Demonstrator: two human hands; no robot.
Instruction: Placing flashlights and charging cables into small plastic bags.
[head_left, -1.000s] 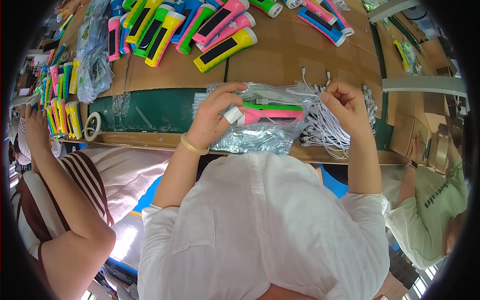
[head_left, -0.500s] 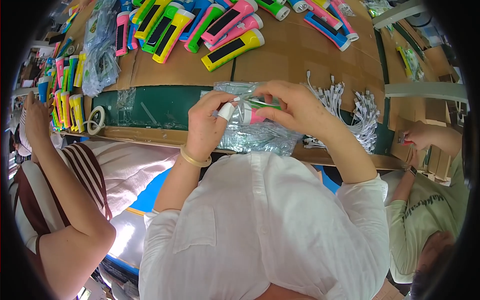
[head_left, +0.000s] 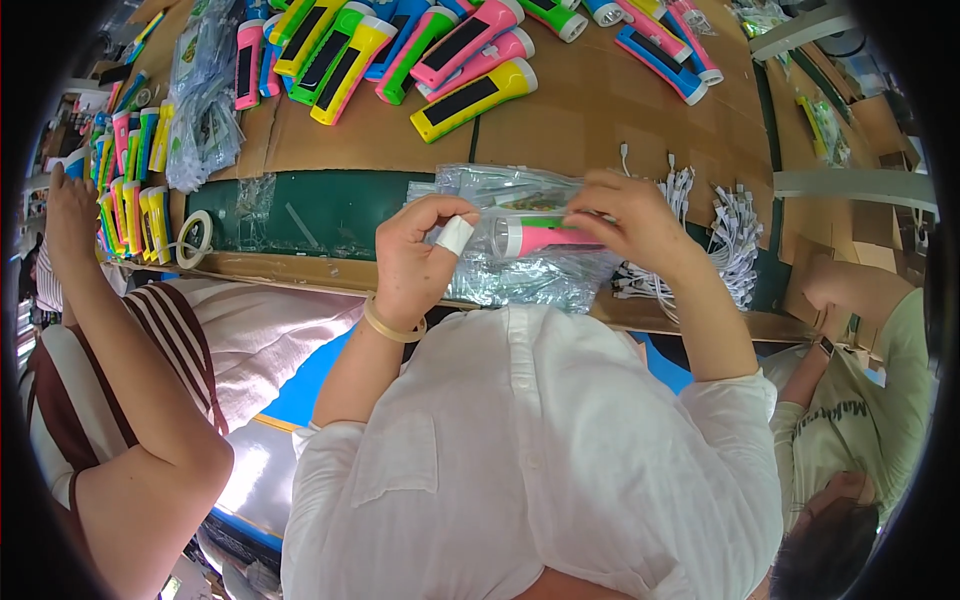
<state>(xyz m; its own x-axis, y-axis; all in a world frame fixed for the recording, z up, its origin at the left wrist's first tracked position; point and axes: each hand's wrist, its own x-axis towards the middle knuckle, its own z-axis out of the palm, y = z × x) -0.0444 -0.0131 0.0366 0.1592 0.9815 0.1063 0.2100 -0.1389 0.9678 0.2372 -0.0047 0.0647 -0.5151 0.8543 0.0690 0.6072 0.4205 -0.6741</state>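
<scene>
Both hands hold a pink torch point(head_left: 545, 238) above the table point(head_left: 620, 110) edge: the left hand point(head_left: 425, 250), with a taped thumb and a band at the wrist, pinches its lens end, and the right hand point(head_left: 625, 220) closes over its body. Beyond the torch on the table lie rows of coloured torches point(head_left: 440, 60); under it sits a pile of clear bags point(head_left: 530, 275), and right of it a heap of white cables point(head_left: 720, 235). Left of the torch, near the edge, lies a tape roll point(head_left: 193, 238).
</scene>
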